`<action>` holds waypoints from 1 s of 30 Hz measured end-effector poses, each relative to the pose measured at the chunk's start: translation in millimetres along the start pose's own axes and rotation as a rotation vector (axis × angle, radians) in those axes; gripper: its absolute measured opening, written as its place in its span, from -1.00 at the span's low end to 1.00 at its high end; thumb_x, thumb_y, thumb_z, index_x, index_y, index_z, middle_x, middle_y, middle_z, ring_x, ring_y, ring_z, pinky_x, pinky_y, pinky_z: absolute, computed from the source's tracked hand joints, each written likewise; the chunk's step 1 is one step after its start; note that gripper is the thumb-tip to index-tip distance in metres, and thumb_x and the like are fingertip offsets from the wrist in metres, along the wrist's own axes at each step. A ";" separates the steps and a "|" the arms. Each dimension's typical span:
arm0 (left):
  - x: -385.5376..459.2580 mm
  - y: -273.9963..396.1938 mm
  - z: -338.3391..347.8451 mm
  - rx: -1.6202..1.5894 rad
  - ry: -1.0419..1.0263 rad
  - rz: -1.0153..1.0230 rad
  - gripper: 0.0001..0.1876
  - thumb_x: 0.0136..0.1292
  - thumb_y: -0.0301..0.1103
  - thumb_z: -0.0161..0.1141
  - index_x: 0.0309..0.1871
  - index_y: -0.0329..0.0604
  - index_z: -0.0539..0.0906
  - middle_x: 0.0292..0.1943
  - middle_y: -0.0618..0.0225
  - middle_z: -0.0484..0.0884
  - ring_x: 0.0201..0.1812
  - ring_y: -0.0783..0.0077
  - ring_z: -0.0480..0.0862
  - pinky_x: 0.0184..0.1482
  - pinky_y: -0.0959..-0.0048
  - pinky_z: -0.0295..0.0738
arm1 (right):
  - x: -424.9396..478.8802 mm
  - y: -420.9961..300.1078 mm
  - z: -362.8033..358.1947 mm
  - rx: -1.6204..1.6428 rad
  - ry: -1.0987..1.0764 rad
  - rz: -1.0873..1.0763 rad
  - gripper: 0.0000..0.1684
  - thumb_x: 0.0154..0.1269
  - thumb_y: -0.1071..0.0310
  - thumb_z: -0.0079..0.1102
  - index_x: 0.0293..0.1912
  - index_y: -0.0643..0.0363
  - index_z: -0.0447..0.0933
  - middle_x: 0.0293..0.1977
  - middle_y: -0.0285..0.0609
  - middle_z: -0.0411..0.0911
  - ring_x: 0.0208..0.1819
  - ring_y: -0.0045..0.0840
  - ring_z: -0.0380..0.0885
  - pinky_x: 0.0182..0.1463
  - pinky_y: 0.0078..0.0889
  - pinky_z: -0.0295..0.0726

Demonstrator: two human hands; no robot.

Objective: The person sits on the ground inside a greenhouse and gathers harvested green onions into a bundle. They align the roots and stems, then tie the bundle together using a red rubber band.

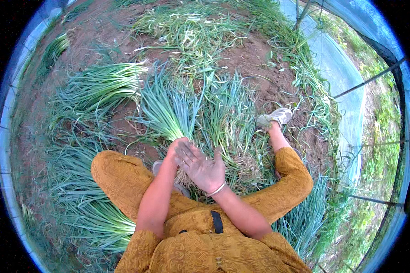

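My left hand (178, 147) is closed around the pale lower stems of a bunch of green onions (172, 117). Their green leaves fan out away from me, and their stringy roots (182, 176) hang below the grip. Across the left hand's fingers lies my right hand (206, 170), palm turned up, thumb spread and fingers extended. Soil covers that palm, and nothing rests in it. Just beyond the right hand, loose green onions (227, 119) lie on the ground with their matted roots (247, 167) towards me.
Stacked green onions (106, 83) lie at the upper left, and another pile (106, 221) sits beside my left knee. Discarded leaves (184, 30) litter the brown soil (256, 61). A translucent plastic sheet (341, 78) and metal poles (369, 78) border the right side. My legs frame the work area.
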State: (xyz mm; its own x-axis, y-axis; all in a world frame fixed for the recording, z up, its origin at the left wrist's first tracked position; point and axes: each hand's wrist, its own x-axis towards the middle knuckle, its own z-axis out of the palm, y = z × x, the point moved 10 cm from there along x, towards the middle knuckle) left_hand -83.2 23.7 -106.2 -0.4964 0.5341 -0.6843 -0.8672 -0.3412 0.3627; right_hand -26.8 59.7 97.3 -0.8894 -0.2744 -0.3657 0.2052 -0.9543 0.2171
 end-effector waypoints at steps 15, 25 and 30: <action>-35.0 25.9 19.5 0.088 0.219 0.146 -0.67 0.05 -0.36 0.04 -0.14 -0.40 0.49 -0.36 0.08 0.61 -0.46 0.23 0.60 -0.42 0.29 0.58 | -0.8 -184.7 -77.4 0.017 0.019 -0.362 0.00 0.23 -0.40 -0.37 0.09 0.46 0.32 0.27 0.08 0.17 0.37 -0.11 0.00 0.43 -0.02 -0.08; -64.3 35.3 37.9 0.089 0.330 0.050 -0.76 0.00 -0.44 0.05 -0.23 -0.34 0.52 -0.43 0.16 0.59 -0.50 0.31 0.59 -0.45 0.38 0.54 | -0.2 -298.7 -168.5 -1.013 0.548 -0.704 -0.51 0.28 0.00 -0.02 -0.09 0.28 0.47 -0.09 -0.03 0.53 -0.04 -0.29 0.49 0.10 -0.21 0.41; -65.7 27.0 34.1 0.093 0.283 0.058 -0.74 0.02 -0.41 0.05 -0.22 -0.37 0.52 -0.41 0.13 0.60 -0.47 0.30 0.60 -0.41 0.37 0.55 | 14.7 -280.4 -172.7 -2.447 1.021 -0.315 -0.44 0.17 0.00 0.10 -0.08 0.34 0.43 -0.20 0.14 0.55 -0.19 -0.13 0.56 -0.09 -0.17 0.52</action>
State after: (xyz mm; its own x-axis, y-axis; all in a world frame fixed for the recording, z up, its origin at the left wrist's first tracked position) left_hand -75.3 5.7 -29.8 -0.5259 0.2747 -0.8050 -0.8440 -0.2858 0.4539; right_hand -26.8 302.9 -125.3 -0.7794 0.4960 -0.3829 0.6207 0.6944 -0.3641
